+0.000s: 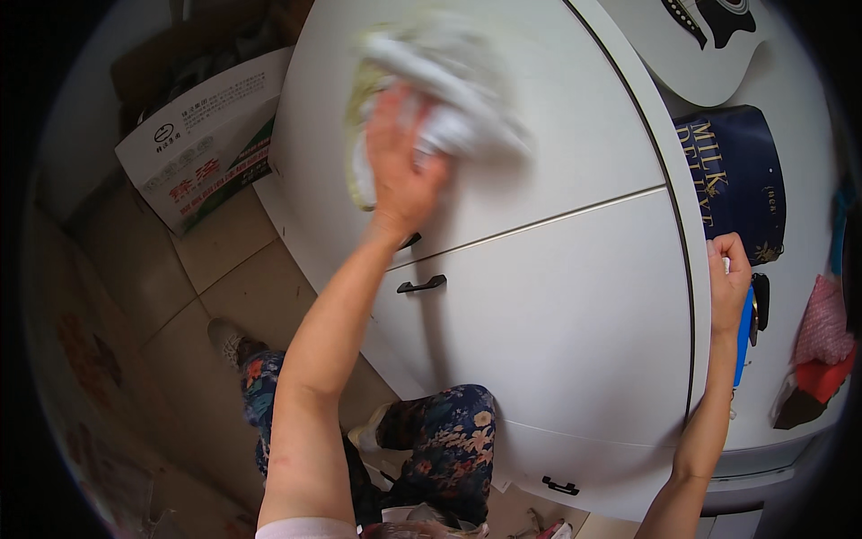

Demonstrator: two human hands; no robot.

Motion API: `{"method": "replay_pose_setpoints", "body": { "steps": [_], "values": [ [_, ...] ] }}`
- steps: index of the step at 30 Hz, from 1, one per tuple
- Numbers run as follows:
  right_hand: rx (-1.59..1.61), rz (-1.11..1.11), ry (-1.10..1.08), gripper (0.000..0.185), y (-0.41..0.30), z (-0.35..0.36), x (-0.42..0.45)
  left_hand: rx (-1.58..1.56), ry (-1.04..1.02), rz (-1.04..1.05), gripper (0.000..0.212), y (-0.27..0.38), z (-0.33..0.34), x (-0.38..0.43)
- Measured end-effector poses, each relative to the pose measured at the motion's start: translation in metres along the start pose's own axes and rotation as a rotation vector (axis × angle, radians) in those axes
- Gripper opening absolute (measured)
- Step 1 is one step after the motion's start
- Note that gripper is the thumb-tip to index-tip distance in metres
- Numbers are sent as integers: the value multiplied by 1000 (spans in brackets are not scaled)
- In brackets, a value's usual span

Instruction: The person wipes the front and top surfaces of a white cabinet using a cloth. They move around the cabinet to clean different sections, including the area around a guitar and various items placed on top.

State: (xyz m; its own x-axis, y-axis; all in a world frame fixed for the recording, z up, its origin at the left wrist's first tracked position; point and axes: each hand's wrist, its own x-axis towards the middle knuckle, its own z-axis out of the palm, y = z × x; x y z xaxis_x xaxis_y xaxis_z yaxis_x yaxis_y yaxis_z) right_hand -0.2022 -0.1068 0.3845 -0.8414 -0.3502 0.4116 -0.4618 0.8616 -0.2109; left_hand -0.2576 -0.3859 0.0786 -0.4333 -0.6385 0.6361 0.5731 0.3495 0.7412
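My left hand (404,155) presses a bunched white cloth with a yellow-green edge (451,87) against the upper white cabinet door (552,121); both hand and cloth are blurred. The black handle of that door is partly hidden behind my wrist. Below lies a second white door (552,323) with a black bar handle (421,284). My right hand (729,283) rests curled on the cabinet's top edge, beside a dark blue printed bag (734,182). Something small and white shows between its fingers, too little of it to name.
A printed cardboard box (209,148) stands on the tiled floor left of the cabinet. On the cabinet top lie a white guitar-shaped thing (707,60), a blue item (743,337) and pink and red cloth (823,330). Another black handle (560,485) is low down, near my knees.
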Motion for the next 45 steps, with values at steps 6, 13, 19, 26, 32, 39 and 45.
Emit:
{"method": "replay_pose_setpoints", "body": {
  "steps": [6, 13, 19, 26, 32, 39, 45],
  "values": [
    [-52, -69, -13, 19, -2, 1, 6, -78, 355, -987, 59, -72, -14, -25],
    [8, 12, -10, 19, 12, -6, 2, 48, -49, 57, 52, 63, 12, -22],
    [5, -13, -19, 18, 14, -9, -1, 62, 153, -206, 54, -35, -5, -41],
    [25, 112, -9, 17, 34, -24, 0, -311, 250, -1544, 65, -134, -57, -186],
    [88, 108, -32, 17, 30, -31, -1, -245, 367, -1798, 65, -151, -63, -231],
    [138, 120, 23, 15, 14, -26, -8, -156, 392, -1137, 65, -208, -66, -74],
    [58, 153, 55, 37, 32, -40, -9, -207, 122, -1370, 68, -213, -107, -88]
  ]
}}
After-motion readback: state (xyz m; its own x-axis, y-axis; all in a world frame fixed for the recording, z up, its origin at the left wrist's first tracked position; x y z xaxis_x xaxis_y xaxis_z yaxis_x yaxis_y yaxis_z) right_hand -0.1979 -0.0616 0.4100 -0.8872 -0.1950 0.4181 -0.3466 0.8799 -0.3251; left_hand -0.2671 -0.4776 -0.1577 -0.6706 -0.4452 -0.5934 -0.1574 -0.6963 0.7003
